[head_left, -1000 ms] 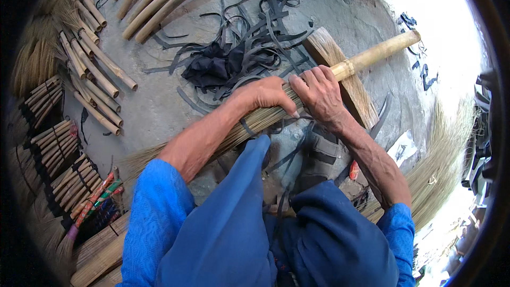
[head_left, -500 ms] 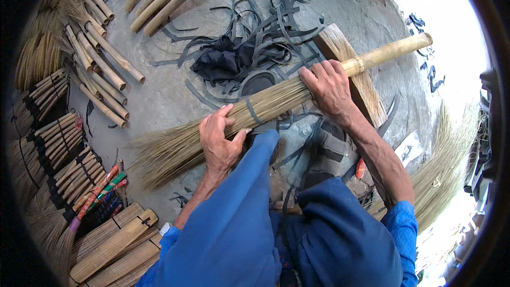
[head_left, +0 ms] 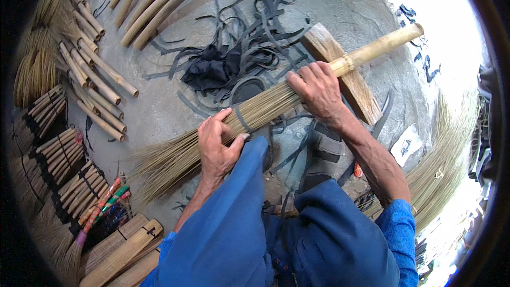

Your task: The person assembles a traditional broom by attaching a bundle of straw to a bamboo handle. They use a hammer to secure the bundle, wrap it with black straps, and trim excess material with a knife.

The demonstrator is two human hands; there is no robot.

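A broom (head_left: pixel 265 106) of dry bristles on a bamboo handle (head_left: pixel 393 45) lies slantwise across my knees, its bristles fanning out to the lower left. My left hand (head_left: pixel 217 142) is wrapped round the bristles, with a dark band (head_left: pixel 244 119) just right of its fingers. Where the bristles meet the bamboo, my right hand (head_left: pixel 317 89) grips the broom from above. Beneath the handle a wooden block (head_left: pixel 359 89) rests on the ground. Each palm is hidden, with its fingers curled over the bundle.
Dark rubber strips (head_left: pixel 255 37) and a black cloth (head_left: pixel 215 68) lie beyond the broom. Bamboo-handled bundles (head_left: pixel 101 87) and tied brooms (head_left: pixel 58 149) line the left, above split bamboo slats (head_left: pixel 125 252). Loose bristles (head_left: pixel 438 165) spread at the right, beside a white packet (head_left: pixel 406 145).
The broom and both hands sit slightly further left in the picture, and the whole scene has shifted a little that way too. Both hands keep their hold.
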